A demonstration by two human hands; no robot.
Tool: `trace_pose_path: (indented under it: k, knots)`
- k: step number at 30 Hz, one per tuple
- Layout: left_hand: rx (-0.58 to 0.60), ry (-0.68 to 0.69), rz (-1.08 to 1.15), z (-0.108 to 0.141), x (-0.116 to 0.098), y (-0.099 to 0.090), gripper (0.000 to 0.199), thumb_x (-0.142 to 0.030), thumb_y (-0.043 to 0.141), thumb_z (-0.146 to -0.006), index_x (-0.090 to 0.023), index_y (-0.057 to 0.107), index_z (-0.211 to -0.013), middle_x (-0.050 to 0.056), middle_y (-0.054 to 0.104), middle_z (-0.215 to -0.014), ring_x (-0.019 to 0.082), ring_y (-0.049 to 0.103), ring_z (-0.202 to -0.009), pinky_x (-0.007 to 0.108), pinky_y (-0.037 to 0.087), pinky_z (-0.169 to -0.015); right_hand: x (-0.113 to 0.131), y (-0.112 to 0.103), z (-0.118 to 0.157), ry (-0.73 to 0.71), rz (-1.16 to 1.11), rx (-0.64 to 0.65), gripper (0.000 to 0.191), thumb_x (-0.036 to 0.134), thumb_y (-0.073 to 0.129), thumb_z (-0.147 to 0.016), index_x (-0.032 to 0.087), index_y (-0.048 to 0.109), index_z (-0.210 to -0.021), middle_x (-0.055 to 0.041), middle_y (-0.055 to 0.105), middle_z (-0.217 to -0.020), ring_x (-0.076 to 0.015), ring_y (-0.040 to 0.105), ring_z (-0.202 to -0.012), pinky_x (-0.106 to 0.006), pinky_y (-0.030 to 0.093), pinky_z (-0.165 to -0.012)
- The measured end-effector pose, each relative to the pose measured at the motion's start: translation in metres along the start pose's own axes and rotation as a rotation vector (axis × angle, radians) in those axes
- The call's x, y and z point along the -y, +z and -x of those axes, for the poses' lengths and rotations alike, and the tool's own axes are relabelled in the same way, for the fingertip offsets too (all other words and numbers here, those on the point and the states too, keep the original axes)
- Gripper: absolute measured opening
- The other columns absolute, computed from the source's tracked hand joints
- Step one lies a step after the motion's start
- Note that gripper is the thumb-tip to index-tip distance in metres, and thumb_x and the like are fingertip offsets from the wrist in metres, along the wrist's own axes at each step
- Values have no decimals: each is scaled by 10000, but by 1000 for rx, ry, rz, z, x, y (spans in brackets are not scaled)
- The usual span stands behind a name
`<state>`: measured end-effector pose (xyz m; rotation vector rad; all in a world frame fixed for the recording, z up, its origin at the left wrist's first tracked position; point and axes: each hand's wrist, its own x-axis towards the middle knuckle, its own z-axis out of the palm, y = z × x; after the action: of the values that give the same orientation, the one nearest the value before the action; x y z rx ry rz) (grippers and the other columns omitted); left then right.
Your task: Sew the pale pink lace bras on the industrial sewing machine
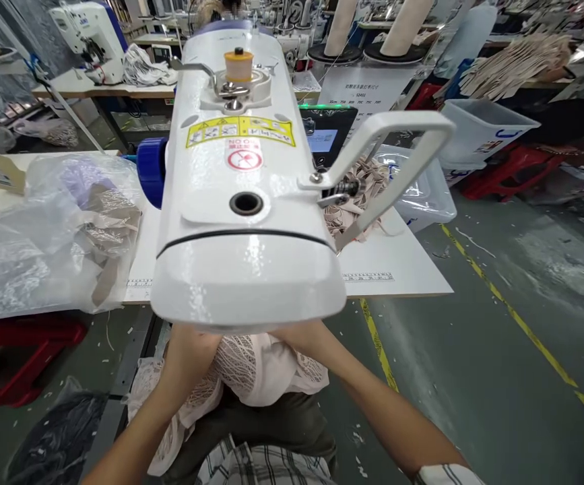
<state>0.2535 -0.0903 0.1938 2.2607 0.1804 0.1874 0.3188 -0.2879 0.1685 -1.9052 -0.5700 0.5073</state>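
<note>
A white sewing machine [251, 283] fills the middle of the view and hides the fingers of both hands. Below its front end, my left hand [194, 345] is at the left side of a beige lace garment [258, 370]. Across from it, my right hand [299, 335] reaches in at the garment's upper right. Only the backs of the hands and the wrists show, so their grip cannot be made out. The garment, with lace and smooth panels, hangs over my lap and drapes down to the left.
Clear plastic bags [29, 242] with fabric lie on the table at left. Beige strips [355, 195] are heaped behind the white lever [397, 128]. A clear bin [417, 195] stands beyond the table's right edge. Red stools [23, 357] stand at both sides.
</note>
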Motion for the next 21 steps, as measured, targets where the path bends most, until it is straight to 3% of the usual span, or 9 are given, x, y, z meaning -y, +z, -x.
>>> trace_pose_path:
  k: [4,7,12,15,17,19,21]
  knots:
    - [-19,28,-78,-3,3,2,97,-273,547,-721,-230,506,-644,41,662,-736,216,572,-780,332,513,-801,2,-3,-1,58,-33,-48,345,483,673,-830,208,588,-640,-3,534,-591,-211,563,-700,-332,488,-697]
    - [-16,30,-71,-3,1,1,116,-294,542,-756,-222,528,-666,49,682,-763,224,587,-801,351,500,-836,-2,0,-1,68,-63,-69,350,507,682,-812,209,597,-650,-4,550,-604,-211,568,-709,-330,487,-699]
    - [57,-64,-149,6,11,-6,239,-315,489,-849,-204,541,-644,49,661,-679,228,624,-779,323,503,-780,-16,7,3,59,-104,-86,341,502,672,-824,196,621,-684,-4,601,-660,-209,594,-757,-304,475,-715]
    - [-43,-165,-123,23,37,-1,294,-446,513,-887,-180,630,-931,105,699,-932,272,655,-949,339,527,-787,-26,10,10,49,-148,-94,377,496,633,-856,186,564,-653,11,554,-643,-161,542,-671,-257,412,-625]
    - [-106,-210,-25,43,58,10,454,-504,532,-891,-185,551,-1214,152,636,-1201,299,623,-1114,378,537,-846,-33,12,15,44,-187,-113,415,497,608,-876,185,502,-624,24,494,-619,-126,468,-599,-240,346,-565]
    - [-84,-200,62,66,76,27,571,-509,550,-890,-209,443,-1364,169,538,-1367,316,565,-1229,433,523,-931,-39,13,20,42,-221,-130,431,490,603,-883,186,464,-611,31,450,-605,-113,416,-572,-239,302,-541]
    - [-8,-89,136,90,89,48,680,-507,559,-885,-227,337,-1463,168,433,-1479,335,467,-1341,492,453,-1049,-45,15,24,40,-253,-141,425,477,600,-889,186,459,-613,33,433,-604,-114,403,-575,-243,290,-544]
